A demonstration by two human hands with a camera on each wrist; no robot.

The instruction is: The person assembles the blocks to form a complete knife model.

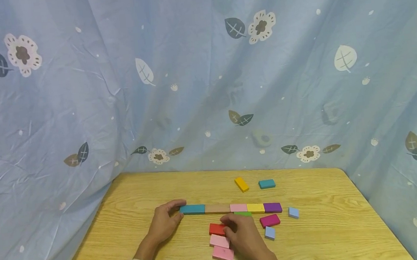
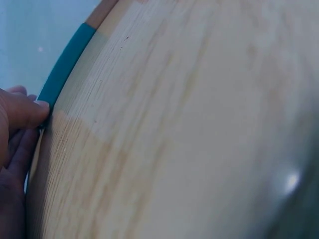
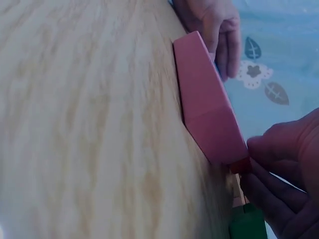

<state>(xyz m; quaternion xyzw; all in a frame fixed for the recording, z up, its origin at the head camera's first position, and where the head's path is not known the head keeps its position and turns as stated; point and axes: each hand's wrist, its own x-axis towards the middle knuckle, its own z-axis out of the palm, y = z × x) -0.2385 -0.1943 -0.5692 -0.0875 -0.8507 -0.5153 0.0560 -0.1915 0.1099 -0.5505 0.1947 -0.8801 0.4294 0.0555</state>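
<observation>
Flat coloured blocks form a straight row on the table: blue (image 1: 192, 209), tan (image 1: 217, 208), pink (image 1: 238, 207), yellow (image 1: 255, 208) and purple (image 1: 272, 207). At the row's left end my left hand (image 1: 166, 222) pinches the blue block's end, thumb on the near side in the left wrist view. My right hand (image 1: 246, 236) holds the right end of a red block (image 1: 216, 229) between thumb and fingers, nearer to me than the row. Two pink blocks, one lighter (image 1: 219, 241) and one darker (image 1: 223, 254), lie just below the red one. A green block (image 1: 242, 213) shows partly behind the right hand.
Right of the right hand lie a magenta block (image 1: 270, 220) and two small light blue blocks, one nearer (image 1: 269, 233) and one farther (image 1: 293, 212). Behind the row are an orange block (image 1: 242, 184) and a teal block (image 1: 267, 184). A patterned curtain (image 1: 198, 106) hangs around the table (image 1: 325, 244).
</observation>
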